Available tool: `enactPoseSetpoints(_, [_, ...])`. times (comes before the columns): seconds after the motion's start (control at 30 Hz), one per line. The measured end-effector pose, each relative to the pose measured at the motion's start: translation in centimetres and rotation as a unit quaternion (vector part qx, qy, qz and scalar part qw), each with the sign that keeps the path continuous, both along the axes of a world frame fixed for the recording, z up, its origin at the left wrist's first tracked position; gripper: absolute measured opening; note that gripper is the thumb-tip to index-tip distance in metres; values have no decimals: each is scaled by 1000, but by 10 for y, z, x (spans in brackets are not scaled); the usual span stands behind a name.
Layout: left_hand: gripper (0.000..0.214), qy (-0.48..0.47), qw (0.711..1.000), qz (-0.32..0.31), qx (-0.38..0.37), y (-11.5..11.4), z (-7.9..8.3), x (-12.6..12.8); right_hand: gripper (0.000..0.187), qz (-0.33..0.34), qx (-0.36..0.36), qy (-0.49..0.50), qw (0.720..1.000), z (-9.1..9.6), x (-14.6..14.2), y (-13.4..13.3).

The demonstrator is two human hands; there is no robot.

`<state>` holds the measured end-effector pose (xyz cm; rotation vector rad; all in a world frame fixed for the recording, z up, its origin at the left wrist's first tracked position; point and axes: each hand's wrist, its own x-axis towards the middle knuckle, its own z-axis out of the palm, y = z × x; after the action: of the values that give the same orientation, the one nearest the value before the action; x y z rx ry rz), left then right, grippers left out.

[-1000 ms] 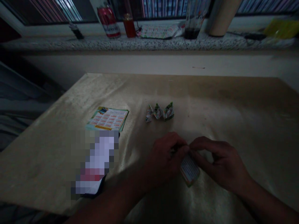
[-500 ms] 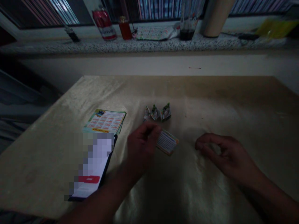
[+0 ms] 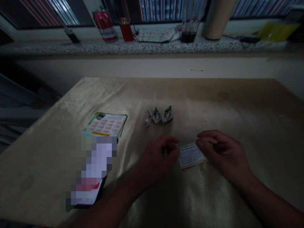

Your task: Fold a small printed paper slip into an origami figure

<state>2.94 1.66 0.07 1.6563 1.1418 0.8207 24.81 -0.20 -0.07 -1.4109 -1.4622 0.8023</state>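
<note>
A small printed card (image 3: 191, 155), with lines of text and a coloured border, is stretched between my two hands above the table. My left hand (image 3: 161, 155) pinches its left edge, with thumb and forefinger together. At the card's right end, my right hand (image 3: 223, 152) has its thumb over the upper corner and grips that side; part of the corner is hidden behind the fingers. Just beyond the hands stand three small folded paper pieces (image 3: 156, 115) in a row.
Left of my hands lies a stack of printed calendar cards (image 3: 105, 123), with a phone (image 3: 95, 177), partly blurred out, in front of it. The granite windowsill (image 3: 152, 47) behind the table (image 3: 213, 91) holds a red can (image 3: 105, 27), a red jar (image 3: 126, 31) and a glass of dark liquid (image 3: 189, 33).
The card has moved right and turned more level in my left hand. My right hand, apart from it before, has come over to its right end.
</note>
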Motion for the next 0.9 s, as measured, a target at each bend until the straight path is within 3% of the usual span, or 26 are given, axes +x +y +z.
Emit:
enactPoseSetpoints(0.13, [45, 114, 979, -86, 149, -5, 2, -2, 8, 18, -28, 27, 999, -6, -2, 2])
enactPoseSetpoints(0.27, [53, 160, 961, -101, 200, -7, 1, 1, 10, 32, -60, 74, 995, -6, -4, 2])
enactPoseSetpoints(0.37, [50, 149, 971, -85, 169, -6, 0, 2, 21, 55, -71, 120, 989, -5, -3, 1])
enactPoseSetpoints(0.57, [60, 86, 995, -31, 33, 0, -2, 6, 65, 118, -88, 160, 976, -8, -4, 2])
enactPoseSetpoints(0.77, [63, -5, 999, -31, -39, 2, -3, 6, 75, 118, -58, 130, 983, -7, -4, 5])
enactPoseSetpoints(0.9, [62, -7, 999, -36, -34, 1, -1, 5, 70, 118, -64, 111, 985, -3, -4, 4])
